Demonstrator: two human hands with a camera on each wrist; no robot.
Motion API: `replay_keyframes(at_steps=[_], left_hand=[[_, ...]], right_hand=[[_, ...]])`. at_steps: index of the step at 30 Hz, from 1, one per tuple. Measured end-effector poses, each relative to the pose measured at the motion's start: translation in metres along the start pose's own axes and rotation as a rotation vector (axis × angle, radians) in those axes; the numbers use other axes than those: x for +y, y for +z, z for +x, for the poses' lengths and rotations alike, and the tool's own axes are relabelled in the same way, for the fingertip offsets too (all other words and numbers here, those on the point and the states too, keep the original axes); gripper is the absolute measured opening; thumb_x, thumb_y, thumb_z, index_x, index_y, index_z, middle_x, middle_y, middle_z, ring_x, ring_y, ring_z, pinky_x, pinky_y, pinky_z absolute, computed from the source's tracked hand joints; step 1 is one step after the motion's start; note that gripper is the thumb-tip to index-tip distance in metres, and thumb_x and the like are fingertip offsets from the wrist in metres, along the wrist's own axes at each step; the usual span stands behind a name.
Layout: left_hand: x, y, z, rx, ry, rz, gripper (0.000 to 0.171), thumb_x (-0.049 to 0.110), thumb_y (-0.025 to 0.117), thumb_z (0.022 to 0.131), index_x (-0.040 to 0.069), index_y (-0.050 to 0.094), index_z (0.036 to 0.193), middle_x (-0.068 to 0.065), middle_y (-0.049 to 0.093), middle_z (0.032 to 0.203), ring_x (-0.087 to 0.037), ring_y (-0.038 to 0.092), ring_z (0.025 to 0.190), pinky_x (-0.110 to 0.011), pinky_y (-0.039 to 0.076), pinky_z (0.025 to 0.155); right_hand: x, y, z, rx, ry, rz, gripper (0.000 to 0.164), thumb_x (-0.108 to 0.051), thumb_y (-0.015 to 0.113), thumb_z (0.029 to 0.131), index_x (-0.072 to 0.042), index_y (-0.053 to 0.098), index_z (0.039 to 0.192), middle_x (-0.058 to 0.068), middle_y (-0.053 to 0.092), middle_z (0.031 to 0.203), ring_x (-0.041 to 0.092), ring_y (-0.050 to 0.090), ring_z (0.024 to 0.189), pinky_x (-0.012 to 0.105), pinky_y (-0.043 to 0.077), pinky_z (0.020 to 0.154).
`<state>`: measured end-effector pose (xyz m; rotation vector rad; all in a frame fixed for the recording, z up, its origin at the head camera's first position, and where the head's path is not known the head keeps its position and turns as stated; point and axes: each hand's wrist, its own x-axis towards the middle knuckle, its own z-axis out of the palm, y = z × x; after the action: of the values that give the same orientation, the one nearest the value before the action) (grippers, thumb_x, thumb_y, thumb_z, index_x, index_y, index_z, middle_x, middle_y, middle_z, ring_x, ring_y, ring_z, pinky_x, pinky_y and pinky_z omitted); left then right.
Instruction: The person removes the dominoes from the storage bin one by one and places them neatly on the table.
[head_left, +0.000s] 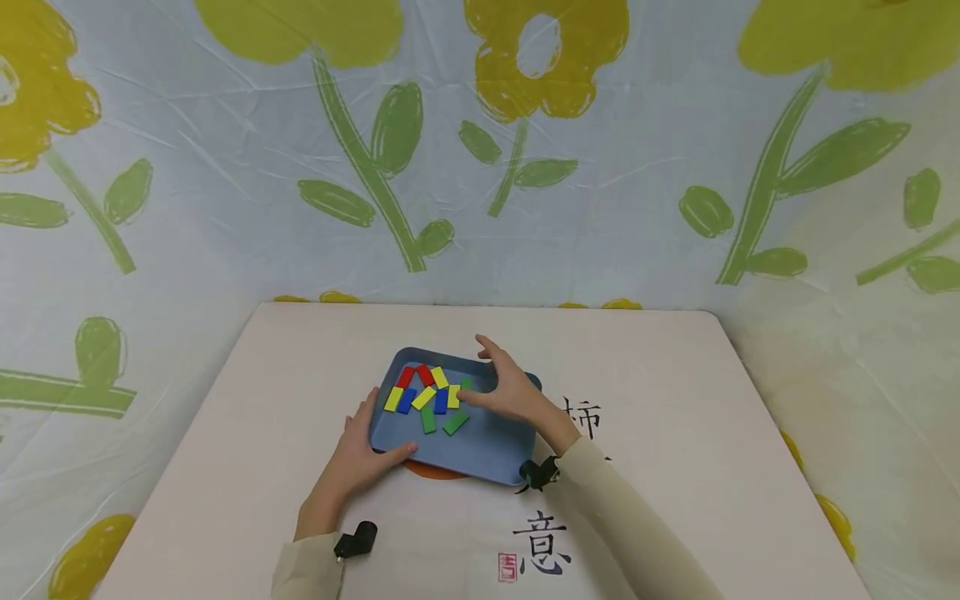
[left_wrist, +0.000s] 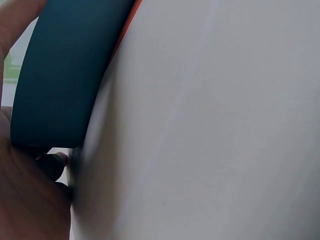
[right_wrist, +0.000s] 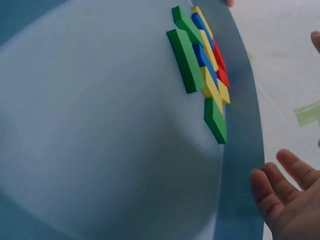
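Note:
A blue-grey rectangular tray (head_left: 480,454) lies slightly askew on the table, bearing several flat blocks toward its far left: red (head_left: 406,377), yellow (head_left: 393,398), blue (head_left: 441,402) and green (head_left: 455,423). My left hand (head_left: 351,460) grips the tray's near left corner, thumb at the front rim and fingers along the left side. In the left wrist view, the tray wall (left_wrist: 65,75) fills the space beside the palm. My right hand (head_left: 513,393) is spread over the tray's right part, its thumb close to a yellow block; contact is unclear. Its fingers (right_wrist: 285,190) reach past the far rim.
The pale table (head_left: 300,358) carries black brush characters (head_left: 542,542) and a red seal print (head_left: 507,567). An orange patch (head_left: 435,471) shows under the tray's front edge. A flower-printed curtain (head_left: 600,208) surrounds the table. Each wrist wears a small black device (head_left: 356,540).

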<state>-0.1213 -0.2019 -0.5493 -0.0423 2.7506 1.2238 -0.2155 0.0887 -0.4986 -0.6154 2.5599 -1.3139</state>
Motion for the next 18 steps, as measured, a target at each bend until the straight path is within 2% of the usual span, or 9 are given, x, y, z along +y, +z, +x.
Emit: replay_keyframes(at_steps=[5, 9, 18], left_hand=[[0.001, -0.001, 0.000, -0.019, -0.025, 0.008, 0.121, 0.066, 0.076, 0.080, 0.018, 0.007, 0.167, -0.019, 0.014, 0.172, -0.058, 0.002, 0.154, -0.076, 0.016, 0.117], [0.000, -0.002, 0.000, -0.019, -0.021, 0.007, 0.121, 0.066, 0.076, 0.080, 0.018, 0.007, 0.167, -0.019, 0.014, 0.172, -0.056, 0.003, 0.155, -0.074, 0.014, 0.119], [0.000, -0.002, 0.000, -0.013, 0.001, -0.017, 0.121, 0.062, 0.079, 0.080, 0.017, 0.008, 0.167, -0.017, 0.016, 0.172, -0.051, 0.007, 0.157, -0.070, 0.010, 0.123]], right_hand=[[0.002, 0.009, 0.002, -0.056, 0.018, -0.060, 0.095, -0.047, 0.077, 0.085, -0.019, 0.031, 0.162, 0.016, 0.049, 0.153, 0.034, 0.053, 0.133, 0.055, 0.049, 0.108], [0.004, 0.014, 0.005, -0.086, 0.028, -0.098, 0.088, -0.047, 0.078, 0.086, -0.015, 0.040, 0.158, 0.014, 0.052, 0.150, 0.030, 0.057, 0.125, 0.049, 0.053, 0.101], [0.008, 0.018, 0.009, -0.095, 0.030, -0.128, 0.066, -0.029, 0.078, 0.088, -0.007, 0.056, 0.146, 0.014, 0.059, 0.139, 0.027, 0.060, 0.114, 0.045, 0.055, 0.095]])
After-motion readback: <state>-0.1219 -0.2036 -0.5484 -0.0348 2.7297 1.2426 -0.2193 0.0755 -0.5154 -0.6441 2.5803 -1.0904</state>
